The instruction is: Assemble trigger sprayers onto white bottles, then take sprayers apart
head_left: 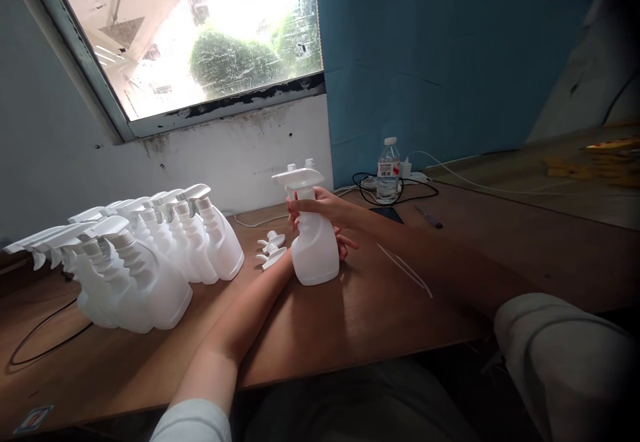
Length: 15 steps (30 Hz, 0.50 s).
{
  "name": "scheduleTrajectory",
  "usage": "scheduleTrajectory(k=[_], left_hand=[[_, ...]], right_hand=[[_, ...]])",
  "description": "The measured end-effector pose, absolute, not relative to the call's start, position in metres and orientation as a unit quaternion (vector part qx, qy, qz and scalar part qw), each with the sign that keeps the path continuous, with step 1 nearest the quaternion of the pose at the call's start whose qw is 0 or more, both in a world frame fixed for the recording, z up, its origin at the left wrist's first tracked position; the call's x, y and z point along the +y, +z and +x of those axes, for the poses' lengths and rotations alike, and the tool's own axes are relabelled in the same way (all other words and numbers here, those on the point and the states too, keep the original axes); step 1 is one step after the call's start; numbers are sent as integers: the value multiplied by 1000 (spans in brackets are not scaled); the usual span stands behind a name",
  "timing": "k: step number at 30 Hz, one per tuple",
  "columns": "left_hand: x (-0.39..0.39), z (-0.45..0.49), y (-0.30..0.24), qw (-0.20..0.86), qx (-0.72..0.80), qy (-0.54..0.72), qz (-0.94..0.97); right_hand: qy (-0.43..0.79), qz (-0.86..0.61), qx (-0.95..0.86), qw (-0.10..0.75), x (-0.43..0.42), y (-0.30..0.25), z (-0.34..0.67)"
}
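Note:
A white spray bottle (315,249) stands upright in front of me, its spray head pointing left. My right hand (320,203) is closed around its neck, just under the head. Two small white knobs show at the top of the head. My left hand (345,243) is behind the bottle's body, mostly hidden by it; the fingers that show on the right side are stretched out and apart. Whether they touch the bottle I cannot tell. Beside my left forearm lie small white trigger pieces (273,250).
Several white spray bottles (160,289) stand packed in rows at the left of the wooden table (380,335). A water bottle (389,172) stands at the back among cables. A dark flat object (386,215), a small knife-like tool (429,217) and a thin white strip (407,270) lie to the right.

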State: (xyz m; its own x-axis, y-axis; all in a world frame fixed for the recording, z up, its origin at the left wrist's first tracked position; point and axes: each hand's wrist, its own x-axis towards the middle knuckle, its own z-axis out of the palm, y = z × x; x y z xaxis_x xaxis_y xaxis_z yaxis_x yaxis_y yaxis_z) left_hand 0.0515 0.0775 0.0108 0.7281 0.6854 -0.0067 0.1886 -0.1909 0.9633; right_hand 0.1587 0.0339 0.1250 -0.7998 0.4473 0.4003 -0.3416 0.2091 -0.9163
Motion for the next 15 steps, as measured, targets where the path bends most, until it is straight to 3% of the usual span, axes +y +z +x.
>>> scheduleTrajectory(k=[2,5,8,11,13,15], left_hand=[[78,48,6,646,267,234,676],[71,47,4,663,276,280,637],[65,50,5,662,281,304,624],[63,53,7,654,283,321,624],[62,54,9,633,302,315,640],[59,53,12,604,335,295,660]], right_hand=[[609,-35,-725,320,33,124,157],[552,-83,-737,382,32,129,154],[482,-102,-707,507,25,148,149],[402,-30,-664,630,8,171,136],[374,9,-664,648,-5,181,117],[368,23,-705,607,-16,183,91]])
